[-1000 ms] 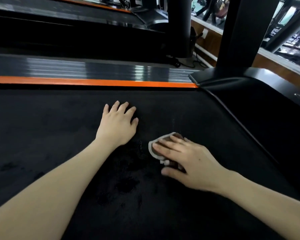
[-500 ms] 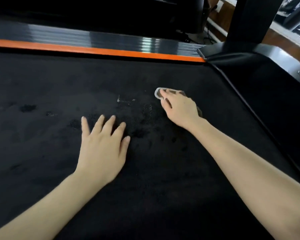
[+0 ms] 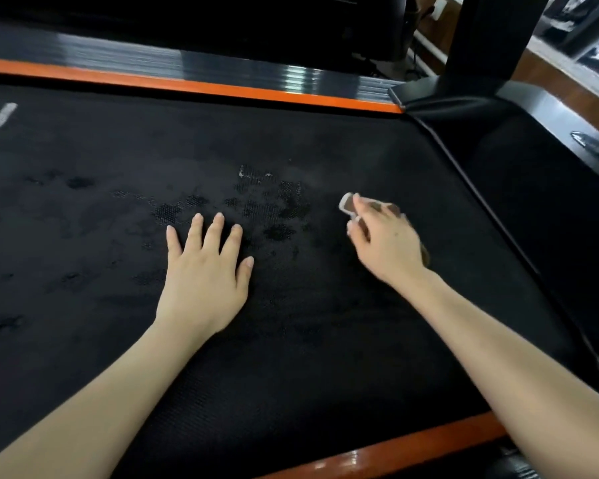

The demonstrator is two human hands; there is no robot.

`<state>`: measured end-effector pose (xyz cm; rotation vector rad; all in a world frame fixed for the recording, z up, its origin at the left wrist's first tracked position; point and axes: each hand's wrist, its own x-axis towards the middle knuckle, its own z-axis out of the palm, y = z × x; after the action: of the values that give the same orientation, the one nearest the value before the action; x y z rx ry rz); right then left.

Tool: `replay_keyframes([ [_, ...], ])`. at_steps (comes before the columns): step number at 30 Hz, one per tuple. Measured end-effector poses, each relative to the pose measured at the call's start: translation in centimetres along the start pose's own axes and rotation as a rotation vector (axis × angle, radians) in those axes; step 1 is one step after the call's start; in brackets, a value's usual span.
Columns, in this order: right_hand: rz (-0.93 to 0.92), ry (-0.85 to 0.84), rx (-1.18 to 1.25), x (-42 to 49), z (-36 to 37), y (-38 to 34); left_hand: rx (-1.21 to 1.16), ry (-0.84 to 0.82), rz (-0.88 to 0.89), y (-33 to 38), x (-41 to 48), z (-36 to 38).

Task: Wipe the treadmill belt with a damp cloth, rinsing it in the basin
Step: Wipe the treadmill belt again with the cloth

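The right hand [image 3: 384, 243] has its fingers bent over the cloth [image 3: 347, 204], holding it down on the treadmill belt [image 3: 325, 357] near the right edge, its pale-rimmed end poking past the fingertips. The left hand [image 3: 204, 271] lies flat, spread, holding nothing. The mottled patches [image 3: 274, 209] sit leftward of the cloth, between both hands; no basin shows.

The treadmill belt [image 3: 291, 340] is seen in black with a fine dotted weave, edged by orange strips [image 3: 187, 86], while the cloth [image 3: 348, 204] is shown brown with a pale border.
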<state>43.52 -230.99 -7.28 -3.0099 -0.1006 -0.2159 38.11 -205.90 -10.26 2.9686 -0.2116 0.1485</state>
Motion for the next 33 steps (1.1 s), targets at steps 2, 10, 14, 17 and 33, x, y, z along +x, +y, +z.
replay_keyframes([
  [2,-0.201,0.005,0.026,-4.3,-0.5,-2.3,0.002,0.006,0.004,-0.1,0.1,0.0],
  [10,-0.198,-0.001,-0.01,-7.7,-1.5,4.1,-0.015,0.038,0.005,-0.5,0.0,0.4],
  [14,0.255,0.032,-0.038,-5.2,-1.7,8.2,0.001,0.023,-0.003,-0.2,0.1,0.3],
  [17,0.048,0.115,0.044,-6.8,-1.2,4.2,0.003,0.022,-0.005,0.0,0.2,0.2],
  [33,0.373,0.022,-0.137,-10.3,-3.2,12.3,-0.027,0.043,0.005,-0.3,-0.2,0.1],
])
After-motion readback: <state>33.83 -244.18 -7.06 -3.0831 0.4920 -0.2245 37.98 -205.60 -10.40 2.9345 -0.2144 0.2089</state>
